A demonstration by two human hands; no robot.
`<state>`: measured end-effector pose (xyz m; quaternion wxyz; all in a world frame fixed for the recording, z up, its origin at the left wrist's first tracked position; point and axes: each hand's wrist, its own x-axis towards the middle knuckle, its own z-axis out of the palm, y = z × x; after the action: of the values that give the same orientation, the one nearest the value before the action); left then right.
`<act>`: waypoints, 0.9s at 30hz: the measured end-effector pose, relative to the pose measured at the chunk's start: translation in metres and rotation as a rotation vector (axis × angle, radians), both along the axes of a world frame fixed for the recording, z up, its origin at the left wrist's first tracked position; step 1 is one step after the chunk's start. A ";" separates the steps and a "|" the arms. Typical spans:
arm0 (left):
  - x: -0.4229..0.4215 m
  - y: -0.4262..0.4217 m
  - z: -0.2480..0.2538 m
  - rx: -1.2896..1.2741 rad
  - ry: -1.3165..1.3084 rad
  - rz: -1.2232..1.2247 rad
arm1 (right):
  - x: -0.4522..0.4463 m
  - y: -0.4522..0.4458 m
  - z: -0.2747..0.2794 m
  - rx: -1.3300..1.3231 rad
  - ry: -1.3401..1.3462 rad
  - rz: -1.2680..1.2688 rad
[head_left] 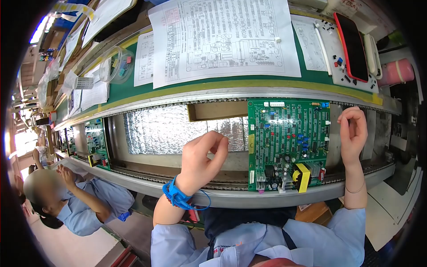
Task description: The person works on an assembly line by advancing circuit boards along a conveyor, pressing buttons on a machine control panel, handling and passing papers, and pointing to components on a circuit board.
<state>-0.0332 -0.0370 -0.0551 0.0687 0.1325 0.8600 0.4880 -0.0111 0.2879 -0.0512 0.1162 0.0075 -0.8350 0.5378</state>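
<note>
A green circuit board (pixel 284 129) lies across the conveyor rails, with blue and red parts, white connectors and a yellow-wrapped transformer (pixel 302 177) near its lower edge. My left hand (pixel 205 153), wearing a blue wrist strap (pixel 177 196), hovers left of the board without touching it. Its fingers are curled in against the thumb, hiding anything between them. Just past the board's right edge is my right hand (pixel 354 129), also closed, fingers bent toward the thumb. Whatever it may hold is too small or hidden to make out.
Above the rail lie printed layout sheets (pixel 222 44), a red-cased phone (pixel 351 46), scattered small components (pixel 340 62) and a clear plastic tub (pixel 116 64). More boards (pixel 95 138) stand on the line at left, where a co-worker (pixel 89 204) in blue sits.
</note>
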 end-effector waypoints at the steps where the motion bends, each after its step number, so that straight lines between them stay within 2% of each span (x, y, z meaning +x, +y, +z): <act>1: 0.000 0.000 0.000 0.001 -0.004 0.005 | 0.000 0.000 0.000 -0.009 0.000 0.001; 27: -0.003 -0.003 -0.002 -0.022 -0.034 0.019 | -0.001 -0.002 0.000 -0.010 0.002 0.001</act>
<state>-0.0358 -0.0397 -0.0574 0.0801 0.1154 0.8652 0.4813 -0.0121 0.2855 -0.0508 0.1167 0.0079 -0.8321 0.5422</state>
